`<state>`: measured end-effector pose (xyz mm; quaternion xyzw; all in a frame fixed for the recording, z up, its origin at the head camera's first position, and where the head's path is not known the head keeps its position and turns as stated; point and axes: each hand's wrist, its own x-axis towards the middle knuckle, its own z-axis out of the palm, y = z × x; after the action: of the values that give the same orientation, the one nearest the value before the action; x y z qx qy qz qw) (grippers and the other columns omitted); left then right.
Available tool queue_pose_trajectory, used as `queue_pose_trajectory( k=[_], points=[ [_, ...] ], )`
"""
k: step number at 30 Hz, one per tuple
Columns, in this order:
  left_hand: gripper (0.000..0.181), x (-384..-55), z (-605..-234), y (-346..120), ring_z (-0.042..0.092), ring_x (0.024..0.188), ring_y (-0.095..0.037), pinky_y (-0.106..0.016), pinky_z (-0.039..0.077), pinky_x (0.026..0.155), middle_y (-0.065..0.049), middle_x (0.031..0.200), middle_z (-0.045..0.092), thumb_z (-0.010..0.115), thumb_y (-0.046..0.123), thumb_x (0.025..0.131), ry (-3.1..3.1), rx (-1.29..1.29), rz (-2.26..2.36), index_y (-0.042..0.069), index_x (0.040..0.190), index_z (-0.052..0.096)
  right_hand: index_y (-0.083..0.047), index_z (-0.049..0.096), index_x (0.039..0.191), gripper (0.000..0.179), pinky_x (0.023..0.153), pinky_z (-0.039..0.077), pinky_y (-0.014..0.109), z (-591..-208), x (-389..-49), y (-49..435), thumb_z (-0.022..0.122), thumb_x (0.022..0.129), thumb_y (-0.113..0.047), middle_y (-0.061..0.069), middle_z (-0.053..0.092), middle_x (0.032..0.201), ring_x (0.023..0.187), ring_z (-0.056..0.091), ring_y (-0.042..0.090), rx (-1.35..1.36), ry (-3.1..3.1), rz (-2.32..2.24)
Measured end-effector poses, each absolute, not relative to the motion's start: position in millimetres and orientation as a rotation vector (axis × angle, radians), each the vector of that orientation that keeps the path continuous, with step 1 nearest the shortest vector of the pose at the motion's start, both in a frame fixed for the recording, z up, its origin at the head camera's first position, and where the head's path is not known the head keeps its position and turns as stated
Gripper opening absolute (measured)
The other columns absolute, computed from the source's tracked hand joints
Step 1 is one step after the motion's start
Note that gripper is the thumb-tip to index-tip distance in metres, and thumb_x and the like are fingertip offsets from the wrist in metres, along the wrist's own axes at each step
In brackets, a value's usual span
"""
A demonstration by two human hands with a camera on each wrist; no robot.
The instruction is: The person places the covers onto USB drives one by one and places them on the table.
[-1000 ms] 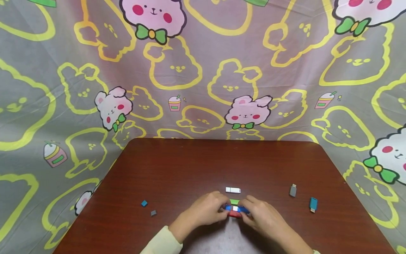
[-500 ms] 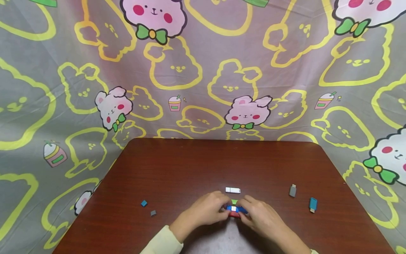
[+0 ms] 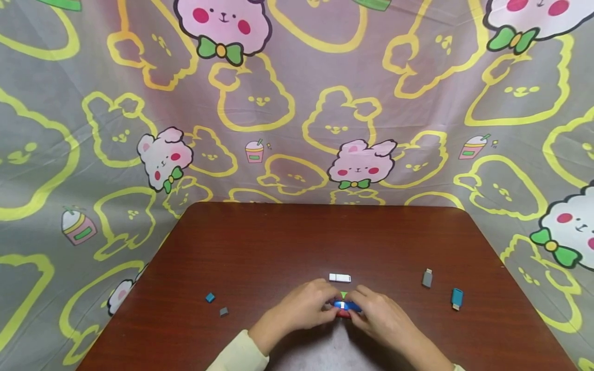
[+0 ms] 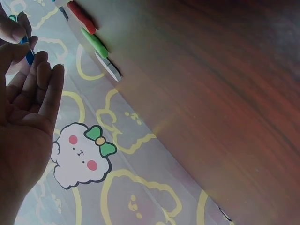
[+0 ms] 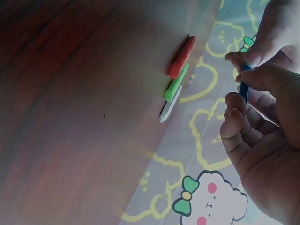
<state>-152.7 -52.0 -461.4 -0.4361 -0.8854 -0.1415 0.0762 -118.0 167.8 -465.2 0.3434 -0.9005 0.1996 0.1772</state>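
A blue USB stick point(image 3: 352, 306) is held up between both hands, over the near middle of the table. My right hand point(image 3: 384, 313) pinches its body between thumb and fingers. On the other end, the left hand point(image 3: 302, 306) pinches the blue cap point(image 3: 336, 305). A thin strip of bright connector shows between cap and body. Beneath the hands lie a red USB stick point(image 5: 183, 57) and a green one point(image 5: 176, 82), with a white USB stick point(image 3: 340, 278) just beyond. In the left wrist view, fingers partly cover the blue piece point(image 4: 30, 57).
To the right on the brown table point(image 3: 278, 237) lie a grey USB stick point(image 3: 427, 278) and a teal USB stick point(image 3: 457, 298), connectors bare. A small teal cap point(image 3: 210, 298) and a grey cap point(image 3: 224, 312) lie at the left. Patterned cloth point(image 3: 287, 144) surrounds the table.
The bright connector showing between the blue cap and body has narrowed from a square to a thin strip as the hands drew slightly together. The sticks and caps on the table stay put.
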Motion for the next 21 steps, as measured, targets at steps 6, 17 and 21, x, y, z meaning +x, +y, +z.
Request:
queue_pose_trajectory(
  k=[6, 17, 21],
  points=[
    [0.013, -151.6, -460.1, -50.0, 0.061, 0.092, -0.004, -0.016, 0.050, 0.080, 0.010, 0.096, 0.070, 0.073, 0.024, 0.093, -2.626, -1.311, -0.425, 0.017, 0.103, 0.071, -0.013, 0.069, 0.100, 0.025, 0.054, 0.046, 0.021, -465.3, -117.8, 167.1, 0.082, 0.079, -0.011, -0.011, 0.055, 0.086, 0.066, 0.047, -0.002, 0.955, -2.550, 0.605],
    [0.008, -148.6, -461.1, -48.4, 0.064, 0.091, -0.007, -0.018, 0.052, 0.082, 0.005, 0.096, 0.068, 0.066, 0.017, 0.099, -2.615, -1.277, -0.456, 0.013, 0.105, 0.068, -0.010, 0.071, 0.100, 0.023, 0.055, 0.048, 0.021, -463.6, -117.6, 164.2, 0.081, 0.080, -0.007, -0.008, 0.059, 0.086, 0.066, 0.053, 0.001, 0.965, -2.448, 0.571],
    [0.007, -146.8, -459.4, -47.6, 0.064, 0.089, -0.008, -0.019, 0.052, 0.081, 0.004, 0.093, 0.068, 0.067, 0.017, 0.098, -2.579, -1.269, -0.460, 0.012, 0.102, 0.066, -0.009, 0.072, 0.100, 0.025, 0.052, 0.046, 0.020, -463.1, -118.5, 162.7, 0.079, 0.077, -0.003, -0.008, 0.057, 0.084, 0.063, 0.051, 0.001, 0.973, -2.390, 0.522]
  ],
)
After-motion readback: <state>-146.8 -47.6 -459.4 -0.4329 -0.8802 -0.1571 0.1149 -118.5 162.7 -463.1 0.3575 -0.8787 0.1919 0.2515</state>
